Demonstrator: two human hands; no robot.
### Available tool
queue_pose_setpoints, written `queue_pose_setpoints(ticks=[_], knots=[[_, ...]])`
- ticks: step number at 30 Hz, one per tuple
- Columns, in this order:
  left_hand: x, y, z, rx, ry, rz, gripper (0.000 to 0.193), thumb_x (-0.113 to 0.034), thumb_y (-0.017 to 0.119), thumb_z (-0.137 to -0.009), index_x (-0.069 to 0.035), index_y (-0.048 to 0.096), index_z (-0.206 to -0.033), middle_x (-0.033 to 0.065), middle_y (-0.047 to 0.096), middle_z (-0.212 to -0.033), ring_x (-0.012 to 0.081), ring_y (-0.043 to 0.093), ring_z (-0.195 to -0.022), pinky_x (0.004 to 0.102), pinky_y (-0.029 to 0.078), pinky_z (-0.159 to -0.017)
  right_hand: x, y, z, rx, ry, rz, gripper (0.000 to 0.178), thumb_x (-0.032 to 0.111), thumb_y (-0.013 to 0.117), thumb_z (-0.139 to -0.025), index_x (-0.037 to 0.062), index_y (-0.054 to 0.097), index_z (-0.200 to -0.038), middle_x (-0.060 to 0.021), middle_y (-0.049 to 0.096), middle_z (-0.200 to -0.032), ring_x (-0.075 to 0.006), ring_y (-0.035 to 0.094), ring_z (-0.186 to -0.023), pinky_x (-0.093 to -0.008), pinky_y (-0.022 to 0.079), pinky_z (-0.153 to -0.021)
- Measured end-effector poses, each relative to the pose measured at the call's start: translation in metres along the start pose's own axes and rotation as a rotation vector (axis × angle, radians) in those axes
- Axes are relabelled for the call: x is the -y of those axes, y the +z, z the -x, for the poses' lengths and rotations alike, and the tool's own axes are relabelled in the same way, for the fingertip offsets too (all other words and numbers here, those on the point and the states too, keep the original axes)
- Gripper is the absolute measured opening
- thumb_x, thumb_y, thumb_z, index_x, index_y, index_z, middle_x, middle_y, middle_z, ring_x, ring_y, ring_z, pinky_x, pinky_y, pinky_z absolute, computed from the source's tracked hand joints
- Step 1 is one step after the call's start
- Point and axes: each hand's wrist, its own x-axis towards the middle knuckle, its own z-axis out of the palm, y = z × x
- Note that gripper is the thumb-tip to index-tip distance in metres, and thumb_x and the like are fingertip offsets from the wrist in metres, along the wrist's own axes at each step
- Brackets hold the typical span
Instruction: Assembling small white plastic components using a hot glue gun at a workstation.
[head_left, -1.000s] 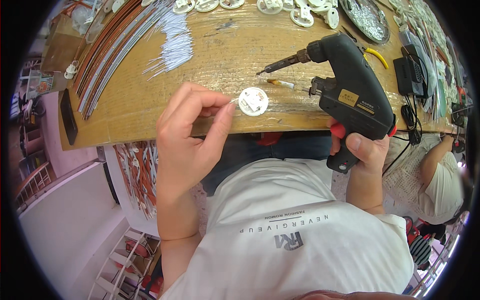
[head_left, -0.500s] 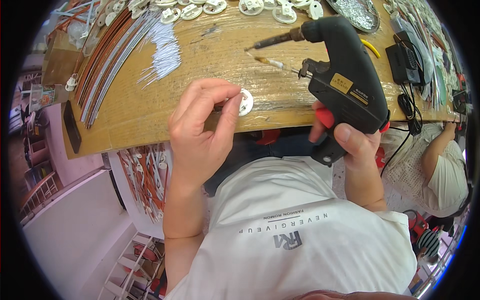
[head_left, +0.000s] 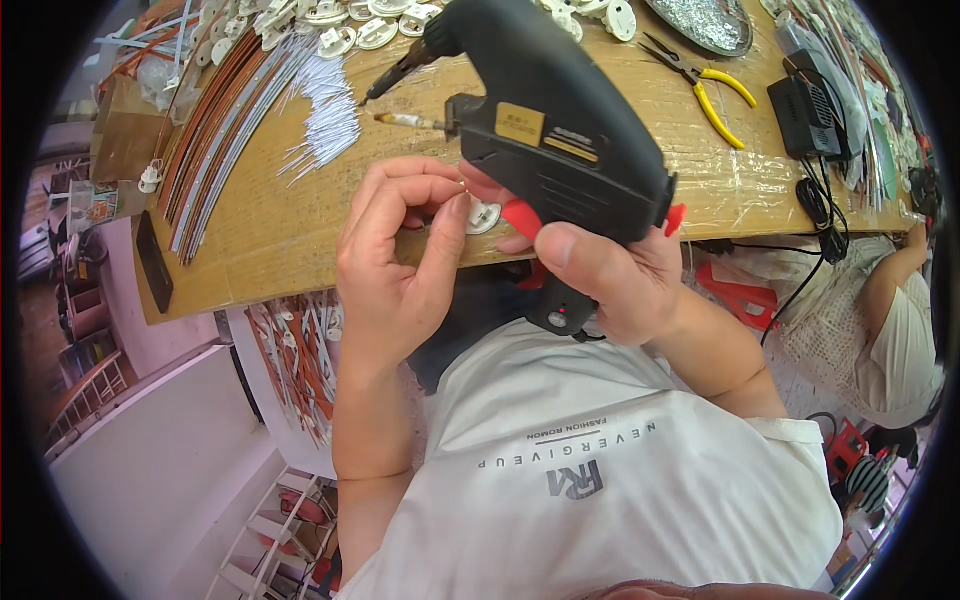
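My right hand [head_left: 622,278] is wrapped round the grip of a black soldering gun [head_left: 585,125] with a red trigger. Its dark tip [head_left: 395,75] points up and left over the table, with a thin feed tube just below it. My left hand [head_left: 395,250] is closed in a pinch at the near table edge. A tiny light-coloured bit shows at its fingertips, too small to name. Right beside those fingertips lies a white round plastic piece [head_left: 485,217] with small metal parts, partly hidden by the left hand. The gun's body hangs above it.
White wires [head_left: 330,125] and bundled brown and grey strips [head_left: 225,120] lie at the left. Several round white pieces [head_left: 375,33] line the back. Yellow-handled pliers [head_left: 705,85], a metal dish [head_left: 715,25] and a black power box [head_left: 795,115] sit right. Another person [head_left: 850,320] is at the right.
The soldering gun has swung left and up in my right hand, toward my left hand, uncovering the pliers. My left hand has stayed near the round white piece, which now looks tilted.
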Motion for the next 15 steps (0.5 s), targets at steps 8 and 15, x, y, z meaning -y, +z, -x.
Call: queue_pose_setpoints(ticks=[8, 15], knots=[[0.001, -0.003, -0.001, 0.035, 0.003, -0.062, 0.005, 0.003, 0.07, -0.09, 0.001, 0.067, -0.094, 0.0075, 0.069, -0.105, 0.0093, 0.056, -0.082, 0.023, 0.045, -0.073, 0.006, -0.003, 0.003, -0.195, -0.096, -0.025, 0.054, 0.027, 0.056, -0.093, -0.0074, 0.055, -0.135, -0.026, 0.06, -0.138, -0.0361, 0.063, -0.125, -0.0379, 0.058, -0.094], [-0.008, 0.001, -0.005, 0.017, -0.093, -0.106, 0.005, -0.001, 0.073, -0.086, -0.001, 0.069, -0.088, 0.0053, 0.071, -0.097, 0.0109, 0.06, -0.081, 0.0242, 0.046, -0.072, 0.01, -0.027, 0.024, -0.322, -0.089, 0.054, 0.05, 0.029, 0.058, -0.088, -0.0088, 0.061, -0.122, -0.0288, 0.066, -0.121, -0.038, 0.071, -0.107, -0.0391, 0.059, -0.089]])
